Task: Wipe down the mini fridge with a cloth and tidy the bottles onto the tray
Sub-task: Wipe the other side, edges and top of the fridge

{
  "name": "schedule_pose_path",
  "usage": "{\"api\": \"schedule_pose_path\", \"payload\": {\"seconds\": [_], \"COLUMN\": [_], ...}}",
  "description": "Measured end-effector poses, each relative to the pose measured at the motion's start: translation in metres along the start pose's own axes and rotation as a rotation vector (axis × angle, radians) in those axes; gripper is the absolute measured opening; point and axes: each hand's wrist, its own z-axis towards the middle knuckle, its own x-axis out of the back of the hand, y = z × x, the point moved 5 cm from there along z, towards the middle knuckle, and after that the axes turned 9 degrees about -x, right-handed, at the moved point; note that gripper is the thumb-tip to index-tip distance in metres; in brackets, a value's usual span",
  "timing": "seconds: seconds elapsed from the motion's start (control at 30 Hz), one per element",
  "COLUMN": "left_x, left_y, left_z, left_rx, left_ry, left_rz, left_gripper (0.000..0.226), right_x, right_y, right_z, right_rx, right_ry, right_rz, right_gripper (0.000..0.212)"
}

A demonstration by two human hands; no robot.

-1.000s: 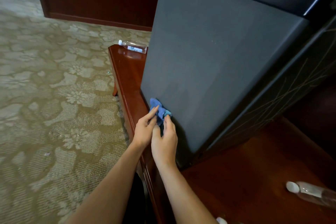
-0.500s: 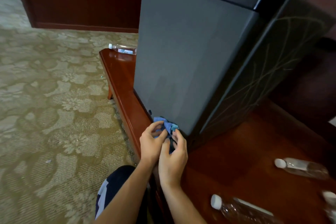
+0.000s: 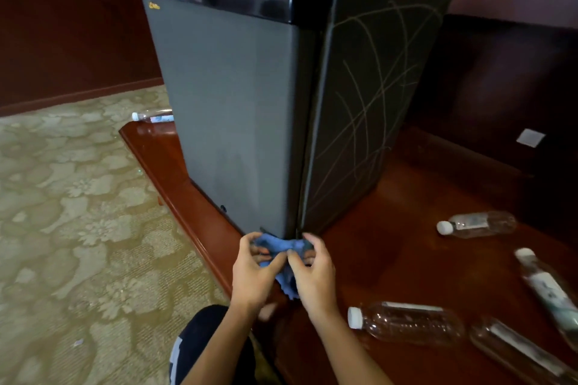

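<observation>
The mini fridge (image 3: 237, 97) stands upright on the dark red desk (image 3: 391, 259), its grey door facing the carpet side and its scratched black side panel (image 3: 375, 97) facing the bottles. At the fridge's near bottom corner both hands hold the blue cloth (image 3: 276, 245): the left hand (image 3: 253, 275) pinches one bunched end, the right hand (image 3: 316, 272) pinches the other, and a tail of cloth hangs between them, just in front of the corner.

The wiping step looks to be in hand, with the cloth being regathered (or refolded, it is hard to tell). The next move probably calls for pressing the cloth flat against a fridge face not yet wiped, perhaps the side panel.

To the right of the fridge four clear bottles lie on their sides on the desk, the nearest (image 3: 406, 322) just beside the right forearm; another bottle (image 3: 153, 117) lies behind the fridge's far left corner. No tray is in view, so tidying must wait. Nothing blocks the fridge faces.
</observation>
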Motion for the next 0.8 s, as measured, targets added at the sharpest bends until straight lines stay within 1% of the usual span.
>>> {"api": "schedule_pose_path", "payload": {"seconds": [0.07,0.13,0.17,0.27,0.37,0.5,0.57,0.63,0.7,0.8], "left_x": [0.003,0.004,0.005,0.002,-0.006,-0.015,-0.014,-0.011,-0.005,0.002], "left_y": [-0.004,0.0,0.005,0.028,0.065,0.127,0.158,0.188,0.219,0.263], "left_z": [0.002,0.003,0.003,-0.001,-0.01,-0.01,-0.004,0.004,0.012,0.02], "left_rx": [0.021,0.001,-0.037,-0.147,-0.224,-0.366,-0.402,-0.438,-0.494,-0.588], "left_ry": [-0.033,-0.032,-0.017,0.075,0.193,0.312,0.375,0.437,0.498,0.576], "left_rz": [0.002,0.022,0.082,0.232,0.276,0.209,0.155,0.118,0.105,0.12], "left_gripper": [0.038,0.028,0.026,0.025,0.024,0.019,0.019,0.019,0.019,0.02], "right_x": [0.005,0.013,0.018,0.032,0.053,0.081,0.092,0.102,0.11,0.118], "right_y": [-0.003,-0.007,-0.01,-0.025,-0.049,-0.097,-0.129,-0.164,-0.2,-0.248], "right_z": [0.004,0.01,0.012,0.013,0.013,0.017,0.017,0.015,0.011,0.008], "right_rx": [0.029,0.06,0.077,0.166,0.261,0.422,0.51,0.624,0.739,0.85], "right_ry": [-0.004,0.027,0.046,0.072,0.105,0.151,0.158,0.199,0.257,0.303], "right_rz": [-0.12,-0.205,-0.224,-0.235,-0.21,-0.192,-0.192,-0.2,-0.213,-0.237], "right_gripper": [0.019,0.011,0.01,0.011,0.012,0.012,0.012,0.013,0.015,0.017]}}
